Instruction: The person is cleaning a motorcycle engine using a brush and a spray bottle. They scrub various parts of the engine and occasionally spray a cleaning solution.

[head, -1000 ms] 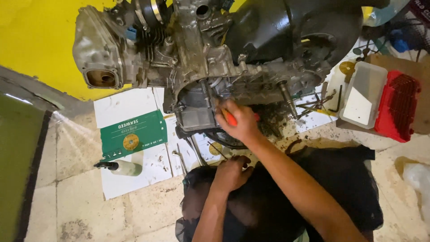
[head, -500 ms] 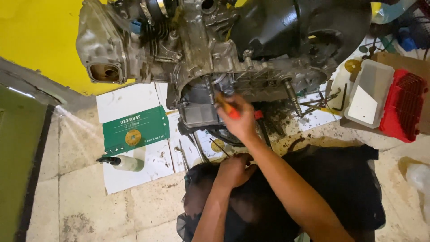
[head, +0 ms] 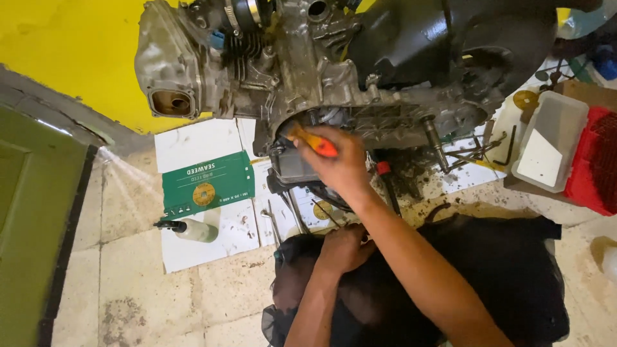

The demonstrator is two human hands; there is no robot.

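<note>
- Head view looks down on a big, dirty grey metal engine block (head: 360,71) that stands on the tiled floor (head: 128,295), close against the yellow wall (head: 71,58) at the far edge of the floor.
- The right hand (head: 334,164) is closed around a screwdriver with an orange-red handle (head: 315,142); only the handle shows out of the fist, and its tip is hidden at the open lower side of the engine block.
- The left hand (head: 344,247) rests lower, near the person's body, on a black cloth (head: 501,276) that lies over the lap. Its fingers are curled, but I cannot tell if they grip something.
- Under the engine block, white sheets of paper or card (head: 193,144) are spread on the floor, and on them lies a flat green package with a round yellow mark (head: 205,183).
- Just beside the near edge of the green package lies a small pale bottle with a black nozzle (head: 189,228), on its side.
- Thin metal tools (head: 273,222) lie on the white sheets between the bottle and the left hand.
- On the right side of the floor stands a clear plastic box with a white lid (head: 549,144), touching a red plastic container (head: 594,164).
- Some dark bent metal keys (head: 488,151) lie between the engine block and the clear box.
- At the left edge of the floor there is a green painted door (head: 32,218).
</note>
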